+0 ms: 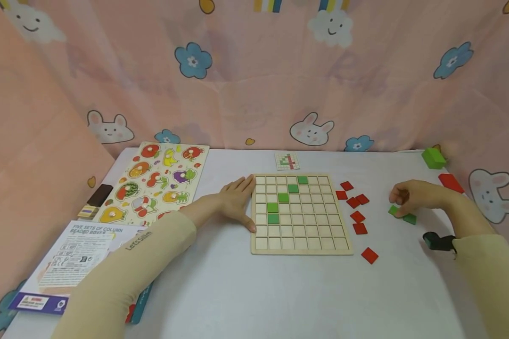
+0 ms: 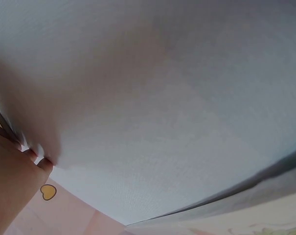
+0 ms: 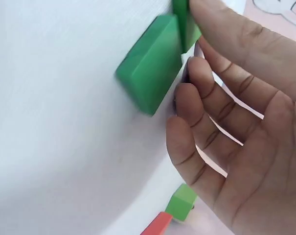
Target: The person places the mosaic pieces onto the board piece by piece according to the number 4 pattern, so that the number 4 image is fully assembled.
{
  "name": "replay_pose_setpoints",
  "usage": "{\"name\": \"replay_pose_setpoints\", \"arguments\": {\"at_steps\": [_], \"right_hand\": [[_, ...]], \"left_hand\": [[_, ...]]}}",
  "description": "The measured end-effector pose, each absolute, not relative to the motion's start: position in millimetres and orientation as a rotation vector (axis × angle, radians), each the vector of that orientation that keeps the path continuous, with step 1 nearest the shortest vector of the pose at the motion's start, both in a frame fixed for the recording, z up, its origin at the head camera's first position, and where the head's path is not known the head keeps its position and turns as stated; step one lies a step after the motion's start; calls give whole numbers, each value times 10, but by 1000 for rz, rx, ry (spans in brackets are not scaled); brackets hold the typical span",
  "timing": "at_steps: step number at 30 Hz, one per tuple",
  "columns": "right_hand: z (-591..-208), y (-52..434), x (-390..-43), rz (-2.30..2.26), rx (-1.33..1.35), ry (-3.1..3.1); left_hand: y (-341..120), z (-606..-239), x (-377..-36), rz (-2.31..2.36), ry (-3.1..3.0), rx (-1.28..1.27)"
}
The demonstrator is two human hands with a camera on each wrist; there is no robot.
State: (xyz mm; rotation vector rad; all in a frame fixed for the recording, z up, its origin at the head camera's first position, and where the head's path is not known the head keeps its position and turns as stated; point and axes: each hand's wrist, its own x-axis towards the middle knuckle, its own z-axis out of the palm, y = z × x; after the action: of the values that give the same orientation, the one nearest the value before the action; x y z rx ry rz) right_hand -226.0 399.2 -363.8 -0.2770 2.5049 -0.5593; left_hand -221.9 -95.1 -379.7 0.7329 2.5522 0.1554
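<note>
My left hand (image 1: 236,200) rests spread at the left edge of a wooden grid board (image 1: 302,249), fingers straight and thumb near its side. Several green square tiles (image 1: 293,188) sit in the board's cells, stepping down from upper right to lower left. On the right, my right hand (image 1: 415,197) pinches a tilted green tile (image 3: 180,22) with its thumb; the other fingers are bent. Another green tile (image 3: 152,68) lies on the cloth beside it. Between board and right hand, several red square tiles (image 1: 357,217) lie scattered.
Behind the board lies a small pattern card (image 1: 287,161). A fruit puzzle board (image 1: 157,181) and a printed box (image 1: 68,263) are at the left. At the far right are a green block (image 1: 433,158) and a red block (image 1: 451,182). A patterned pink curtain (image 1: 254,89) hangs behind.
</note>
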Motion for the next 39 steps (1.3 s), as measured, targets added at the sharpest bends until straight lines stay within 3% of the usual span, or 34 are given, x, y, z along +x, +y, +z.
{"name": "replay_pose_setpoints", "arguments": {"at_steps": [13,29,39], "right_hand": [[-3575,3783,-2279,-516,-288,2584],[-3555,1996,-2143,-843,-804,2603],[-3646,1548,-2087,-788,-902,2526]], "left_hand": [[-958,-3809,-2231,149,2547,746],[-958,-3807,-2230,174,2545,727],[-964,-3814,-2233,185,2548,734]]}}
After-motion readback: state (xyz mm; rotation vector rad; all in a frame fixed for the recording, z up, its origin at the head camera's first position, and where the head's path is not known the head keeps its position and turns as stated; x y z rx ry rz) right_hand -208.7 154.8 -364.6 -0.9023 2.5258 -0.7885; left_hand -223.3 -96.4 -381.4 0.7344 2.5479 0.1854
